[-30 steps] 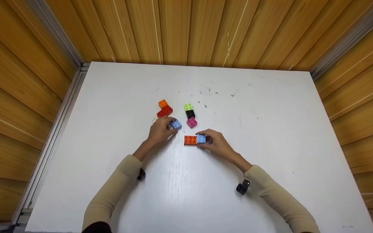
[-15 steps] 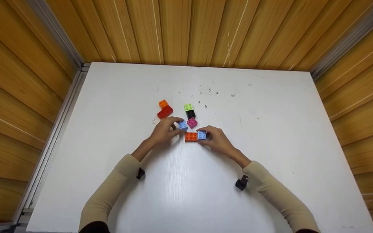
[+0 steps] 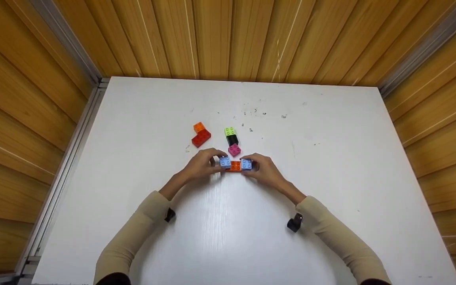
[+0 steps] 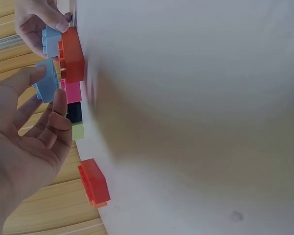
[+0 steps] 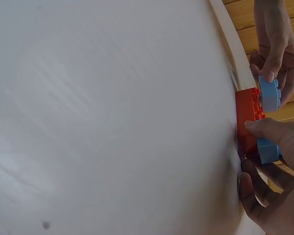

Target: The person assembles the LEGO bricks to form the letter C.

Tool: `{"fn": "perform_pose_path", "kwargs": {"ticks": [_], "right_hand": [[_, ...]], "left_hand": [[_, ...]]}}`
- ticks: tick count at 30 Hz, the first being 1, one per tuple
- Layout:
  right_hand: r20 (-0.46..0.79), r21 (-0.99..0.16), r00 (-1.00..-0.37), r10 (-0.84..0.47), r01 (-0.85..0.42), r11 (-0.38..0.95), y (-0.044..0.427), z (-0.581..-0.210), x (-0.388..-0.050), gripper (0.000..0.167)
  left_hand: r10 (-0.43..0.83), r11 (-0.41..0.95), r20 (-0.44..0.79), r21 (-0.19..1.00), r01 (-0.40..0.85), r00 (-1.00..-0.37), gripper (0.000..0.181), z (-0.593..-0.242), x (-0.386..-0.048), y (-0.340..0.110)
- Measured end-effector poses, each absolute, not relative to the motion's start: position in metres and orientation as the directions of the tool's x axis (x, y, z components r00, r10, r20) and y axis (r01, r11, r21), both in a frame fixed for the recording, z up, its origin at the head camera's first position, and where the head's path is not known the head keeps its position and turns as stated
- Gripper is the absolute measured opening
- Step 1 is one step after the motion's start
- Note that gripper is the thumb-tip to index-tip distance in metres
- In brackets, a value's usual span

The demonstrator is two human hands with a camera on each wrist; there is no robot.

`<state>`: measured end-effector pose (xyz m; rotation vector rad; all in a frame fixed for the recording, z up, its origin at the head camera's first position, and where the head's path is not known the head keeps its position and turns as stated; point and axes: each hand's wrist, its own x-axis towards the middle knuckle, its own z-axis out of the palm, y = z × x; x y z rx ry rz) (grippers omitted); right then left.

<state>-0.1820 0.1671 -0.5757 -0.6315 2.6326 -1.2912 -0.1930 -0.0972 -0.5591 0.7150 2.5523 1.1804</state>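
Left grip [image 3: 201, 164] pinches left blue brick [image 3: 225, 161], right grip [image 3: 266, 170] right blue brick [image 3: 246, 164], each by its sides

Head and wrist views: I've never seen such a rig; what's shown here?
No machine here: a person works bare-handed. The head view looks forward and down; each wrist view is taken from that wrist. On the white table, the right hand grips a light blue square plastic brick sitting on one end of an oblong orange-red plastic brick. The left hand pinches a second light blue brick just above the other end, apparently unattached. Farther off lie an oblong red plastic brick, a small orange plastic brick and a line of small plastic bricks: lime green, black and pink.
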Motion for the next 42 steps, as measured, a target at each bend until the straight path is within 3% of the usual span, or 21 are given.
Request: {"fn": "perform_pose_path", "kwargs": {"ticks": [42], "right_hand": [[0.091, -0.796, -0.904, -0.419, -0.318, 0.514, 0.171, -0.587, -0.175, 0.044]], "left_hand": [[0.474, 0.659, -0.055, 0.684, 0.312, -0.879, 0.039, -0.563, -0.190, -0.082]]}}
